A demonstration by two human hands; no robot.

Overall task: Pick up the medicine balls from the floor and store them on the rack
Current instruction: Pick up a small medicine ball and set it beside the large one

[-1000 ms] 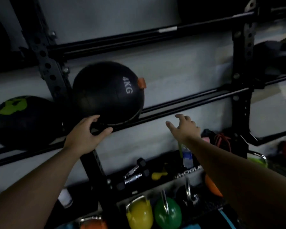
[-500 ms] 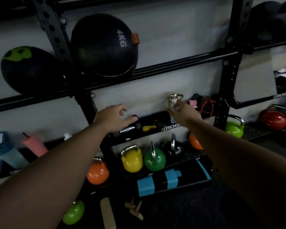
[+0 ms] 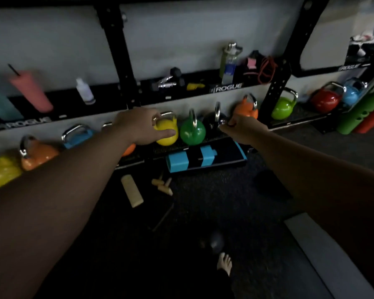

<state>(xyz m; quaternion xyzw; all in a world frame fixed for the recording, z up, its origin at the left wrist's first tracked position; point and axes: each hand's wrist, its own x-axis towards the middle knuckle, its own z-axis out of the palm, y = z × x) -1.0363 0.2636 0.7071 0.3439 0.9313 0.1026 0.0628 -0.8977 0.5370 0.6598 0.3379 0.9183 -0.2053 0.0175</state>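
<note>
No medicine ball shows on the black rack [image 3: 117, 52] in this downward view. A small dark round object [image 3: 216, 241], possibly a ball, lies on the dark floor just ahead of a bare foot [image 3: 224, 263]. A larger dark shape [image 3: 270, 187] sits on the floor under my right forearm; it is too dim to identify. My left hand [image 3: 141, 126] is stretched out in front of the yellow kettlebell [image 3: 167, 132], fingers apart and empty. My right hand [image 3: 241, 129] reaches forward near the black kettlebell [image 3: 214, 120], loosely curled, holding nothing.
A low shelf holds several coloured kettlebells, including a green one [image 3: 192, 131]. Above it, a tray shelf [image 3: 227, 87] carries bottles, small dumbbells and a pink tumbler [image 3: 30, 91]. A blue-and-black block [image 3: 205, 157] and wooden pieces [image 3: 132, 190] lie on the floor. A grey mat [image 3: 333, 262] is at right.
My view has dropped from the rack's ball shelf to the floor. Both hands left the 4KG ball on the rack and lowered, empty; the balls are out of view.
</note>
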